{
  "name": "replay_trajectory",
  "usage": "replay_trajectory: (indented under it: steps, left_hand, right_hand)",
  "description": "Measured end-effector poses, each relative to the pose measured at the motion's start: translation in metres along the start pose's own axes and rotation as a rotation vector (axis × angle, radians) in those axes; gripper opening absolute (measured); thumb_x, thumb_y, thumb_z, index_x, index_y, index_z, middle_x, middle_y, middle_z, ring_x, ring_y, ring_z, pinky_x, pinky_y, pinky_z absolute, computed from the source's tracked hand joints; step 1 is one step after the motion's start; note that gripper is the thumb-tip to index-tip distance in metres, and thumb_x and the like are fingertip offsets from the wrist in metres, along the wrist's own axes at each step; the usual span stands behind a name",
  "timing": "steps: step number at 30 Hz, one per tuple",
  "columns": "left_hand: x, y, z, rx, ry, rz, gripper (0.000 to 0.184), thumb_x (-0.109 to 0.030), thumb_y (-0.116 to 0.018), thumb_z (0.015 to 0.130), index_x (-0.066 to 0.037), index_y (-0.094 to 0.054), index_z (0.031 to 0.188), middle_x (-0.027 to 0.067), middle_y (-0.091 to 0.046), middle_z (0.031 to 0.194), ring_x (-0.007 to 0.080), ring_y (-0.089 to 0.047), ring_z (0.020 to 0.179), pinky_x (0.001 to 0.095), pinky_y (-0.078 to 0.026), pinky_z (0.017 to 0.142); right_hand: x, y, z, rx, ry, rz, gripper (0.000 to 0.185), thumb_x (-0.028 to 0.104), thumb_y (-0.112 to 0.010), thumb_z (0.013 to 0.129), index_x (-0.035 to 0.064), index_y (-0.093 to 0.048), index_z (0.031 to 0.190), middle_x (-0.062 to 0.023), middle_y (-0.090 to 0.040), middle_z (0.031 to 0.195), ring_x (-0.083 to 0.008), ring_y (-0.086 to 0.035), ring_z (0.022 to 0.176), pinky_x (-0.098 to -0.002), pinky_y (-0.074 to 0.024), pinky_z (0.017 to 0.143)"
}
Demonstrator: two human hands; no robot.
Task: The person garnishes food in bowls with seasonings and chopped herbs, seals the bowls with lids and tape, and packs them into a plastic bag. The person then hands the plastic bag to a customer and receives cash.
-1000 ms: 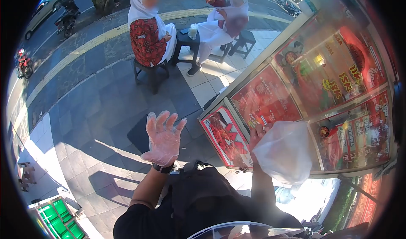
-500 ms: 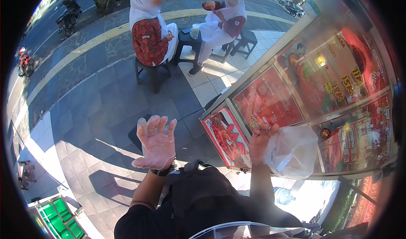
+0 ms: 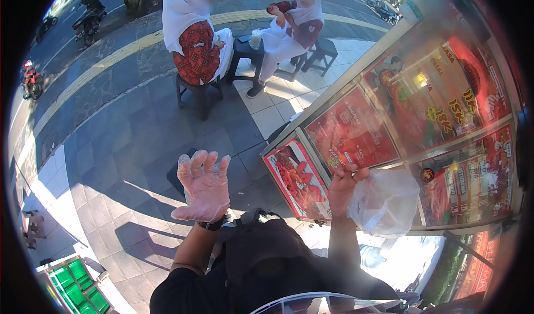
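Note:
My left hand (image 3: 203, 186) is raised in front of me in a clear plastic glove. Its fingers are spread and slightly bent, with nothing in them. My bare right hand (image 3: 342, 193) is up on the other side, beside the food stall's glass front. Its fingers are curled, and a white translucent plastic bag (image 3: 385, 203) hangs from it on the right. The bag looks loosely filled, but what it contains cannot be made out. Just where the fingers grip the bag is partly hidden.
A stall with red menu posters (image 3: 351, 128) slants along the right. Two seated people in white headscarves are ahead on dark stools, with a stool (image 3: 247, 51) between them. A green-panelled box (image 3: 78, 286) stands lower left. Motorbikes (image 3: 32, 80) line the road.
My hands have barely moved. The plastic bag has shifted slightly and changed its folds. The nearer seated person has leaned a little to the left.

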State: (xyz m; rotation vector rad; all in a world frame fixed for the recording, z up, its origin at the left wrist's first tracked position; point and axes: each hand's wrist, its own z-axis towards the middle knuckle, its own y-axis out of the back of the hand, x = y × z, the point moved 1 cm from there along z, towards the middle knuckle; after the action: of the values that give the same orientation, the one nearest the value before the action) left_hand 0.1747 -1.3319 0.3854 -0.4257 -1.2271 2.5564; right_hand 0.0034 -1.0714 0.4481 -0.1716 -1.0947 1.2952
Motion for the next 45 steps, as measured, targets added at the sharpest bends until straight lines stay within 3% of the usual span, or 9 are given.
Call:
replay_trajectory:
  steps: [15, 16, 17, 21, 24, 34, 40, 42, 45]
  left_hand:
    - [-0.012, -0.002, -0.014, -0.04, 0.035, 0.055, 0.107, -0.084, -0.066, 0.083, -0.011, -0.041, 0.158, 0.0176, -0.046, 0.159, 0.0358, -0.045, 0.149, 0.0595, -0.038, 0.123]
    - [-0.008, -0.006, -0.009, -0.116, 0.03, 0.12, 0.096, -0.088, -0.061, 0.083, -0.007, -0.06, 0.134, 0.0159, -0.057, 0.145, 0.0318, -0.058, 0.132, 0.0498, -0.051, 0.108]
    - [-0.005, -0.014, 0.001, -0.197, 0.0, 0.227, 0.09, -0.096, -0.053, 0.079, -0.007, -0.064, 0.085, 0.0115, -0.07, 0.099, 0.0223, -0.065, 0.083, 0.0357, -0.051, 0.071]
    - [-0.038, -0.021, -0.027, -0.036, 0.403, 0.011, 0.094, -0.103, -0.045, 0.075, -0.011, -0.044, 0.058, 0.0031, -0.052, 0.056, 0.0162, -0.041, 0.049, 0.0317, -0.029, 0.052]
    - [-0.01, -0.023, -0.001, 0.093, 0.333, 0.089, 0.096, -0.106, -0.042, 0.071, -0.012, -0.038, 0.053, 0.0002, -0.039, 0.046, 0.0145, -0.03, 0.041, 0.0325, -0.02, 0.048]
    - [0.091, -0.11, -0.122, 0.475, 0.399, 0.289, 0.082, -0.086, -0.066, 0.082, -0.013, -0.039, 0.057, -0.0022, -0.039, 0.051, 0.0116, -0.032, 0.047, 0.0326, -0.02, 0.053]
    - [0.224, -0.275, -0.33, 0.977, 0.446, 0.427, 0.027, -0.022, -0.061, 0.096, -0.013, -0.056, 0.071, 0.0059, -0.064, 0.079, 0.0227, -0.061, 0.068, 0.0382, -0.051, 0.06]
    - [0.285, -0.326, -0.41, 0.756, 0.235, 0.457, 0.028, -0.027, -0.058, 0.1, -0.016, -0.06, 0.075, 0.007, -0.07, 0.092, 0.0269, -0.063, 0.078, 0.0411, -0.052, 0.065]
    - [0.339, -0.404, -0.477, 1.158, 0.032, 0.649, 0.045, -0.059, -0.055, 0.103, -0.019, -0.075, 0.092, 0.0232, -0.063, 0.133, 0.0415, -0.051, 0.124, 0.0537, -0.044, 0.102]
  right_hand:
    - [-0.003, 0.046, -0.062, -0.054, -0.012, 0.029, 0.045, 0.038, -0.063, 0.103, 0.0163, -0.06, 0.143, 0.0035, -0.07, 0.133, -0.0208, -0.054, 0.129, -0.0388, -0.0418, 0.107]
    - [-0.005, 0.047, -0.036, 0.021, -0.017, 0.07, 0.045, 0.036, -0.063, 0.103, 0.0155, -0.06, 0.143, 0.0031, -0.069, 0.13, -0.0203, -0.053, 0.128, -0.0388, -0.0424, 0.105]
    - [-0.007, 0.048, -0.01, 0.095, -0.024, 0.111, 0.045, 0.035, -0.064, 0.103, 0.0148, -0.059, 0.143, 0.0027, -0.067, 0.128, -0.0198, -0.053, 0.126, -0.0387, -0.043, 0.102]
    - [0.021, 0.015, -0.074, -0.26, -0.167, -0.021, 0.036, 0.035, -0.066, 0.1, 0.0145, -0.07, 0.13, 0.0039, -0.071, 0.128, -0.0205, -0.053, 0.125, -0.0404, -0.0417, 0.101]
    - [0.024, 0.004, -0.045, 0.071, -0.022, -0.046, 0.023, 0.038, -0.067, 0.1, 0.0263, -0.077, 0.118, 0.0079, -0.072, 0.13, -0.0187, -0.049, 0.125, -0.04, -0.038, 0.105]
    - [0.19, 0.06, -0.16, 0.152, 0.109, -0.375, 0.032, 0.032, -0.067, 0.1, 0.0094, -0.068, 0.124, -0.0094, -0.07, 0.127, -0.0256, -0.061, 0.111, -0.0443, -0.0467, 0.098]
    - [0.399, 0.171, -0.322, -0.402, -0.296, -1.071, 0.028, 0.018, -0.069, 0.097, 0.0056, -0.067, 0.122, -0.0113, -0.072, 0.119, -0.0237, -0.066, 0.104, -0.0447, -0.0521, 0.094]
    - [0.466, 0.204, -0.351, -0.561, -0.256, -1.447, 0.033, -0.001, -0.066, 0.089, 0.0025, -0.067, 0.122, -0.0143, -0.07, 0.118, -0.0289, -0.07, 0.098, -0.0398, -0.0564, 0.091]
    - [0.532, 0.292, -0.4, -0.546, -0.048, -1.954, 0.03, -0.004, -0.061, 0.092, 0.0026, -0.065, 0.121, -0.0198, -0.061, 0.12, -0.0415, -0.066, 0.104, -0.0457, -0.0563, 0.09]
